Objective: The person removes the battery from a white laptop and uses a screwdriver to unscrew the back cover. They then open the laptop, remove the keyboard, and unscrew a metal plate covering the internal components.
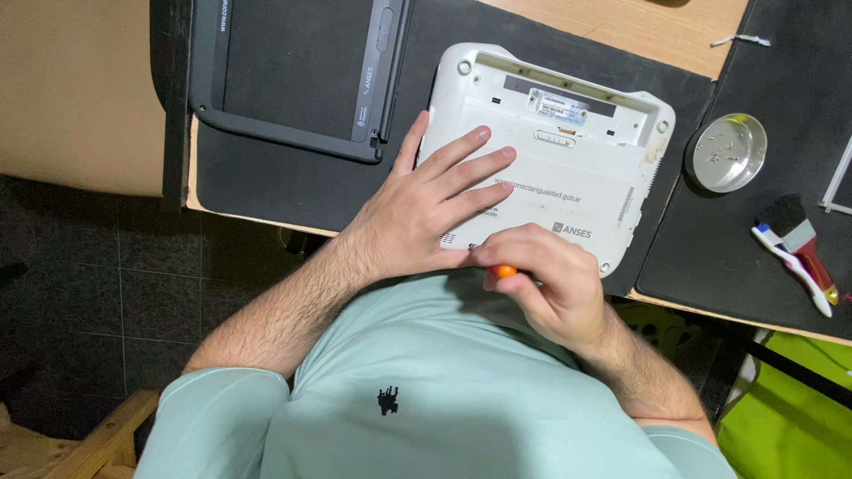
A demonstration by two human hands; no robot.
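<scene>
Screwdriver (pixel 503 271), told only by a small orange bit of handle, sits clenched in the right hand (pixel 550 279); the fingers curl around it so that the shaft and tip are hidden, and where the tip meets the casing cannot be made out. That hand works at the near edge of the white laptop (pixel 568 177), which lies underside up on a black mat (pixel 311 177) at the front edge of the wooden worktop (pixel 639 27). The left hand (pixel 426 208) lies flat and open on the laptop's underside, fingers spread toward its middle, grasping nothing; its palm covers the near left corner of the casing. A grey slot with a label shows along the laptop's far edge.

Beyond the left hand, toward the far left corner of the worktop, lies a black screen frame (pixel 284 133), its far end cut off by the picture's top edge. To the right, on a second black mat (pixel 710 257), stands a round metal dish (pixel 729 153) with a few small screws in it, too small to count surely. Near the right edge lie a brush (pixel 803 239) with a red handle and a white toothbrush-like tool (pixel 794 264), touching or just beside each other. A white strip (pixel 839 177) is cut off at the right edge.
</scene>
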